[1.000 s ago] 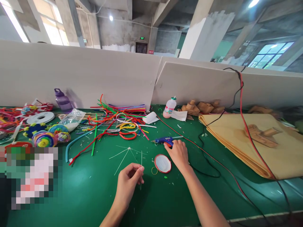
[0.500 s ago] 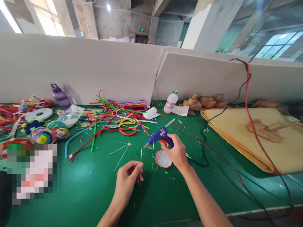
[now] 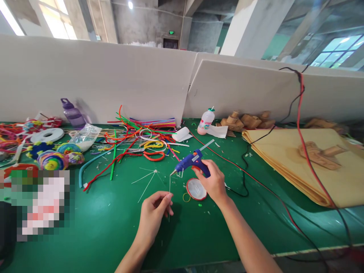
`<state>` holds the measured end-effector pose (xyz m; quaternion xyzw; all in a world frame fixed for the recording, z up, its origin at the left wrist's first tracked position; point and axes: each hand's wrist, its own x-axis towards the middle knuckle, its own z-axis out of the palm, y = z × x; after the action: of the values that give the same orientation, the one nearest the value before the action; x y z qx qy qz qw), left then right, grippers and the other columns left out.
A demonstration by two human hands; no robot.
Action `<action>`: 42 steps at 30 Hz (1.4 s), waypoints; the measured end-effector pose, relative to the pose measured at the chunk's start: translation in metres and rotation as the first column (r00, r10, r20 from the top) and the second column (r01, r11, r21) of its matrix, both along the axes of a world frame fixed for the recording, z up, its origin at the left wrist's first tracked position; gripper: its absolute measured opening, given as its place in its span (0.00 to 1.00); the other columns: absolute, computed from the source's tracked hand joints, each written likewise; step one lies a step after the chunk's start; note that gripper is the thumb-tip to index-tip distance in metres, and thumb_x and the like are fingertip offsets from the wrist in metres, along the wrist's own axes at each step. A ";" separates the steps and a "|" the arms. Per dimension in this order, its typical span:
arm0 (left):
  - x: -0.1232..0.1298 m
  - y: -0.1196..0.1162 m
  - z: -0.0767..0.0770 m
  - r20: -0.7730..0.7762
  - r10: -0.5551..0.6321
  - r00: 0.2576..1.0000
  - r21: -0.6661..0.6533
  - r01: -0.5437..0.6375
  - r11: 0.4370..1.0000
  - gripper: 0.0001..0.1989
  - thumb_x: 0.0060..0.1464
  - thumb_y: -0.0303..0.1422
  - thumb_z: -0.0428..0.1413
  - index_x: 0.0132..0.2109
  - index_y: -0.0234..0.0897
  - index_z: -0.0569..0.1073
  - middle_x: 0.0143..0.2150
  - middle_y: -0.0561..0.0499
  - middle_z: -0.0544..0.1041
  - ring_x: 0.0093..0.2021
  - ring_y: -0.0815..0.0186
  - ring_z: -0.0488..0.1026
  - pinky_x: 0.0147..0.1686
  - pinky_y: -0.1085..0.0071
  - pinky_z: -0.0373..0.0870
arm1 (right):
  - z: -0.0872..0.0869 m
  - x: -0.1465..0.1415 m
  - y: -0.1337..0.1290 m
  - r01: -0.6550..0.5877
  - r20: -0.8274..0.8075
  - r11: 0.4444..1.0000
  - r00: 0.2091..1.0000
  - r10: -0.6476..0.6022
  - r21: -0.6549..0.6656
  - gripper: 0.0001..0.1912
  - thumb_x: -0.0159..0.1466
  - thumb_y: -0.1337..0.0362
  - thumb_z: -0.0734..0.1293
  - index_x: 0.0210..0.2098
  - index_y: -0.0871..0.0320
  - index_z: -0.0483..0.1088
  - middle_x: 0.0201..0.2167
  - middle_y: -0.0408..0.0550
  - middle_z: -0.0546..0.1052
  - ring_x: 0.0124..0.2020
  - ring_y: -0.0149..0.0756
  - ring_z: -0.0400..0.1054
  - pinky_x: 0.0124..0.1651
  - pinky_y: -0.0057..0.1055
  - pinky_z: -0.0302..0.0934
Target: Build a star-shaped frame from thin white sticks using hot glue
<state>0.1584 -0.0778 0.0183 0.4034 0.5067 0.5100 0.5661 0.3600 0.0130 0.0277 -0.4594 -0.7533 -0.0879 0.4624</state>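
Note:
Between thumb and fingers, my left hand (image 3: pixel 157 208) pinches a thin white stick (image 3: pixel 170 185), held roughly upright. My right hand (image 3: pixel 212 179) is wrapped round the handle of a blue hot glue gun (image 3: pixel 189 163), with a clear glue stick (image 3: pixel 207 144) poking out of its back. The gun's nozzle points down to the left, at the upper tip of the white stick; whether they touch I cannot tell. Behind my left hand, several thin white sticks fan out from a small joined point (image 3: pixel 155 171). A round red-rimmed lid (image 3: pixel 196 189) lies below the gun beside a rubber band (image 3: pixel 186 197).
Scissors with orange handles (image 3: pixel 154 156) lie by a heap of coloured pipe cleaners (image 3: pixel 125 142). A purple bottle (image 3: pixel 72 113) and a pink-and-white bottle (image 3: pixel 206 122) stand at the back. Folded brown paper (image 3: pixel 284 163) and a red cable (image 3: pixel 299 113) are on the right.
The glue gun has shifted slightly left, bringing its nozzle to the white stick's tip. My left hand keeps its pinch, almost in place.

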 end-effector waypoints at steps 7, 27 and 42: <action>0.001 0.000 -0.001 0.015 -0.012 1.000 0.007 0.012 1.000 0.17 0.51 0.44 0.57 0.33 0.31 0.75 0.24 0.53 0.71 0.20 0.72 0.68 0.21 0.77 0.62 | -0.002 0.001 0.001 0.008 0.032 0.999 0.999 -0.009 0.039 0.12 0.62 0.60 0.66 0.43 0.57 0.65 0.35 0.50 0.74 0.35 0.38 0.71 0.36 0.34 0.68; 0.000 -0.001 -0.002 0.039 0.002 0.999 0.015 -0.003 1.000 0.16 0.52 0.43 0.56 0.35 0.31 0.75 0.24 0.53 0.72 0.21 0.72 0.68 0.21 0.76 0.62 | -0.001 0.002 0.001 0.025 0.049 0.997 0.998 -0.029 0.075 0.11 0.62 0.60 0.66 0.43 0.57 0.65 0.34 0.50 0.74 0.35 0.39 0.72 0.38 0.35 0.68; 0.001 -0.001 0.001 0.068 -0.008 0.998 0.001 0.008 1.000 0.16 0.52 0.43 0.56 0.35 0.31 0.75 0.25 0.53 0.71 0.20 0.72 0.68 0.20 0.76 0.62 | 0.000 0.001 0.000 0.026 0.044 0.993 0.999 -0.031 0.112 0.12 0.61 0.59 0.67 0.42 0.56 0.65 0.34 0.50 0.75 0.35 0.39 0.72 0.37 0.35 0.69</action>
<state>0.1592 -0.0792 0.0188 0.3881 0.4855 0.5211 0.5849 0.3606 0.0133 0.0276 -0.4413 -0.7509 -0.1470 0.4689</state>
